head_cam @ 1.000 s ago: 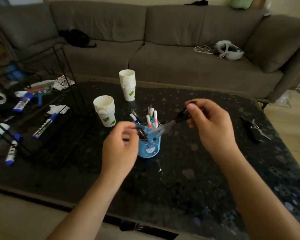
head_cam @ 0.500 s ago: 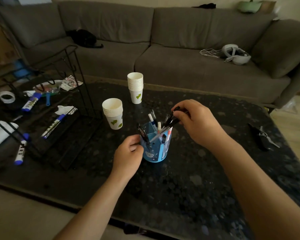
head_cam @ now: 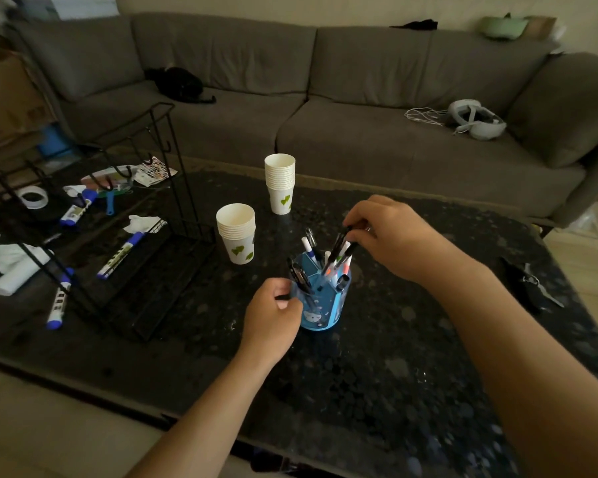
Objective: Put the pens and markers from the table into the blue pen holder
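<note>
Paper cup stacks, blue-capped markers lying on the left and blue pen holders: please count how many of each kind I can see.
White paper cup stacks with green hearts: 2 (near stack, far stack)
White markers with blue caps lying on the left: 4 ()
Blue plastic pen holder: 1
Total: 7

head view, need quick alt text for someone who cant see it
A person's right hand lowers a black pen into a blue pen holder full of pens, while the left hand steadies the holder on a dark speckled table. Two stacks of paper cups stand behind, before a grey sofa.
</note>
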